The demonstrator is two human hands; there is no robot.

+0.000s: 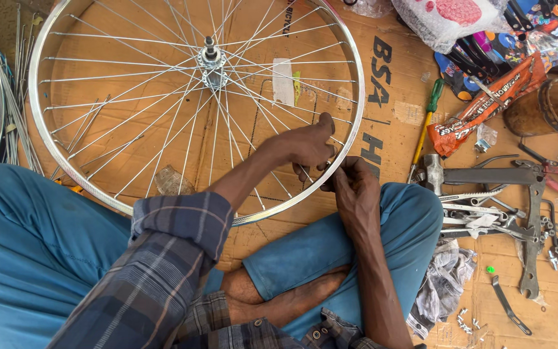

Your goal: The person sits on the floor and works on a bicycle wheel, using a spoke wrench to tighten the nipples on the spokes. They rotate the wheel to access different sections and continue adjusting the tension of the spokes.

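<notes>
While over cardboard, both hands' fingers, left hand, right hand, closed on the wheel rim.

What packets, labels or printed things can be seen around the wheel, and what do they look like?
Cardboard sheet: brown, flattened under the wheel, with large black print.
Orange packet: long, crinkled, right of the wheel, beside a brown wooden pot.
Plastic bag: whitish with pink patches, top right.
White label: small rectangle on the cardboard, seen through the spokes.
</notes>
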